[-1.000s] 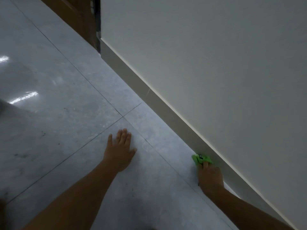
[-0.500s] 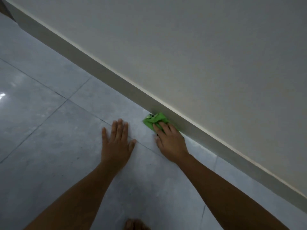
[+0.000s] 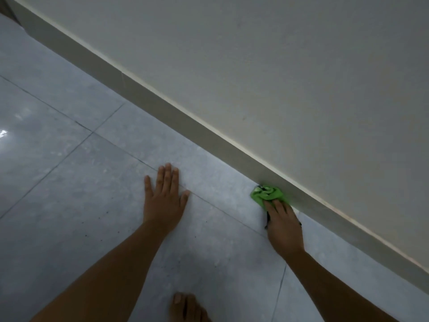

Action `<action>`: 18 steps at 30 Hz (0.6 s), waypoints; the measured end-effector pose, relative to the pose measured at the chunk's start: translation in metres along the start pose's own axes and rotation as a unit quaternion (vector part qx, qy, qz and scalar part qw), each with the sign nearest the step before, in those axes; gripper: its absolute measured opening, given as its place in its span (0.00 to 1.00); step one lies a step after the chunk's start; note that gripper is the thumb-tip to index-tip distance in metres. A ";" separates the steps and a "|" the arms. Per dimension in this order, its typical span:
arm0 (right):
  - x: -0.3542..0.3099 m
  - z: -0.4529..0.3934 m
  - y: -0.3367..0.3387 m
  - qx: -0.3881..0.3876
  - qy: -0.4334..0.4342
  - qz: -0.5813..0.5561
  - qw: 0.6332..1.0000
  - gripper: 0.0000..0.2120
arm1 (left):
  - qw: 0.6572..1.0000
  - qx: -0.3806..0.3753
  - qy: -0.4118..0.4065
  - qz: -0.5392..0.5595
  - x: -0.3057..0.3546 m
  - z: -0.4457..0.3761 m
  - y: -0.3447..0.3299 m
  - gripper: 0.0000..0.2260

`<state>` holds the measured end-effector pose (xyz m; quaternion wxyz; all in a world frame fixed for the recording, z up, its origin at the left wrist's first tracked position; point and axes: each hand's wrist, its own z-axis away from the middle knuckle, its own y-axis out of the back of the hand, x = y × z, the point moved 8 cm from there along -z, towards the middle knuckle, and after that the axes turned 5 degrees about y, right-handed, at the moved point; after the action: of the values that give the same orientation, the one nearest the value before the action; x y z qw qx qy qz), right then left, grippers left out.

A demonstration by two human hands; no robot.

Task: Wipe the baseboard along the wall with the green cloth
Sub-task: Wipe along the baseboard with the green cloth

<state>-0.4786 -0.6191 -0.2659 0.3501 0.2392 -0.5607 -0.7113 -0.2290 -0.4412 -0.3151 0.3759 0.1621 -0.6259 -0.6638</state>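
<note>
Grey tiled floor (image 3: 69,205) meets pale wall; baseboard (image 3: 162,105) runs diagonally between. Right hand (image 3: 282,225) presses bunched green cloth (image 3: 267,194) at baseboard foot, fingers closed over it; contact with board likely, shadow obscures. Left hand (image 3: 163,198) flat, fingers spread, bracing on floor. Mid-wipe; next: slide cloth along board, keeping pressure

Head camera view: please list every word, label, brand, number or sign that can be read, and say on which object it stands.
None: no readable text shows anywhere.
Green cloth under the right hand: no label or print visible.
Baseboard, wall and floor tiles: plain, no writing.
Left hand: flat on the floor, nothing written.
</note>
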 end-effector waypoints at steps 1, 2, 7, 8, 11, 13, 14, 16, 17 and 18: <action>-0.014 -0.011 0.001 0.001 0.009 -0.003 1.000 0.29 | 1.000 0.004 -0.004 0.007 0.001 -0.001 0.001 0.31; -0.034 -0.026 0.003 0.002 0.028 -0.009 1.000 0.29 | 1.000 0.002 -0.006 0.016 0.000 -0.001 0.001 0.31; -0.169 -0.114 0.034 -0.019 0.132 -0.034 0.990 0.32 | 0.997 0.048 0.041 0.038 -0.029 -0.002 0.015 0.29; -0.194 -0.130 0.040 -0.030 0.151 -0.028 0.988 0.32 | 0.997 0.055 0.045 0.030 -0.039 -0.002 0.017 0.29; -0.239 -0.161 0.049 -0.063 0.191 -0.009 0.979 0.32 | 0.998 0.051 0.042 0.010 -0.055 -0.004 0.017 0.30; -0.233 -0.158 0.052 -0.052 0.207 -0.001 0.977 0.33 | 0.998 0.040 0.039 0.011 -0.056 -0.005 0.017 0.30; -0.221 -0.150 0.052 -0.031 0.216 0.004 0.976 0.34 | 0.998 0.039 0.041 0.012 -0.056 -0.005 0.017 0.30; -0.183 -0.125 0.052 0.014 0.208 0.024 0.978 0.35 | 0.998 0.040 0.039 0.016 -0.059 -0.006 0.017 0.31; -0.159 -0.109 0.045 0.012 0.188 0.046 0.981 0.35 | 0.999 0.036 0.035 0.017 -0.061 -0.005 0.017 0.31; -0.130 -0.092 0.036 0.000 0.157 0.072 0.985 0.35 | 0.999 0.035 0.031 0.014 -0.061 -0.006 0.017 0.31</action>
<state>-0.3200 -0.5819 -0.2618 0.4840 0.3071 -0.5143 -0.6379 -0.1796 -0.4013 -0.3155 0.3982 0.1873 -0.6390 -0.6309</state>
